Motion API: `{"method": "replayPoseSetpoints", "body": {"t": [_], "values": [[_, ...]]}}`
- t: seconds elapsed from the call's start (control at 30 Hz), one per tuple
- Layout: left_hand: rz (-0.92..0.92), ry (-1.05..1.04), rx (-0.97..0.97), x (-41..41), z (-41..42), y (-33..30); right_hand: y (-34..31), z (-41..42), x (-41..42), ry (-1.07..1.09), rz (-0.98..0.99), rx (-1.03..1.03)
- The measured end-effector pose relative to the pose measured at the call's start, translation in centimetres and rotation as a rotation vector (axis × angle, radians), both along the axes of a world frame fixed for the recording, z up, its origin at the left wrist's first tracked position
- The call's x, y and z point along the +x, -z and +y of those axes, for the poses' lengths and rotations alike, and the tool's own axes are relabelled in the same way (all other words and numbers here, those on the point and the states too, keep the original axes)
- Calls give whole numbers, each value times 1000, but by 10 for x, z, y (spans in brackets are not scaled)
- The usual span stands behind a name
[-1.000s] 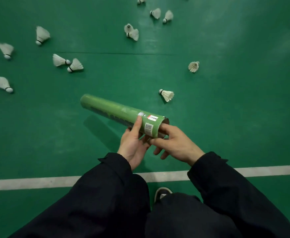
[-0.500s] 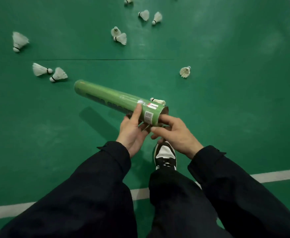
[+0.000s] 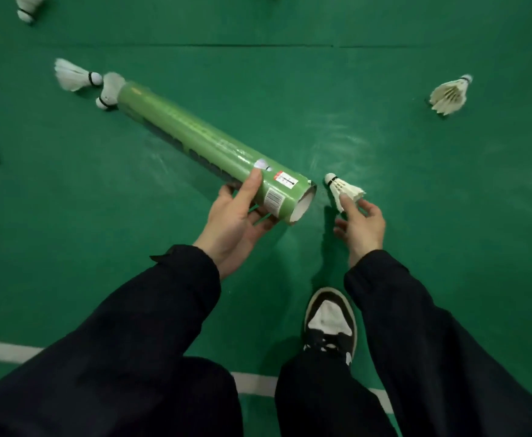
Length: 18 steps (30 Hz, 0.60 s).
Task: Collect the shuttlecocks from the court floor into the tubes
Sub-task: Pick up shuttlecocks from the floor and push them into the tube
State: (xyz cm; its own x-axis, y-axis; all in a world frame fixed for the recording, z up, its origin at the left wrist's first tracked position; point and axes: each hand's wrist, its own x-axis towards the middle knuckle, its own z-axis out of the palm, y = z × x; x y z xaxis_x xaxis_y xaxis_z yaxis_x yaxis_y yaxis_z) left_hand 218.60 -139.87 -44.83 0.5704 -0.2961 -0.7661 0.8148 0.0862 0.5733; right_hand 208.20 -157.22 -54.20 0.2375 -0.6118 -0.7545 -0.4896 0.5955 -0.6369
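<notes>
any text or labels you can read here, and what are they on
None can be read in this frame.
Barcode label on the green tube, near its open end: bars show, digits too small.
Red and white sticker beside it: print too small.
Dark lettering along the tube's side: blurred, partly hidden.
Shuttlecock at the right hand: no readable marking.

Indoor badminton court, green sports floor [image 3: 447,216] w/ white boundary line [image 3: 252,383], shuttlecocks [image 3: 75,75] scattered about

Six shuttlecocks [image 3: 345,191] in view on a green court; one green tube [image 3: 201,143], two hands [image 3: 233,222], one shoe [image 3: 329,323].
</notes>
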Motion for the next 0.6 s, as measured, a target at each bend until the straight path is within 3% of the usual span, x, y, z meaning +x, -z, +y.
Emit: {"method": "replayPoseSetpoints", "body": {"t": [0.13, 0.23, 0.33, 0.47, 0.53, 0.6], "values": [[-4, -102, -48, 8, -5, 9, -10, -3, 19, -57, -56, -137], [-3, -163, -84, 6, -1, -4, -62, 9, 6, -60, -291, -377], [-1, -219, -104, -2, 3, -15, -110, 35, -11, -370, -458, -680], [7, -261, -196, -13, 3, -22, -120, 61, -17, -595, -418, -1044], [-5, -239, -232, -19, 5, -26, -124, 65, -18, -664, -396, -1042], [-37, -218, -256, -27, 9, -35, -136, 68, -21, -845, -356, -866]]}}
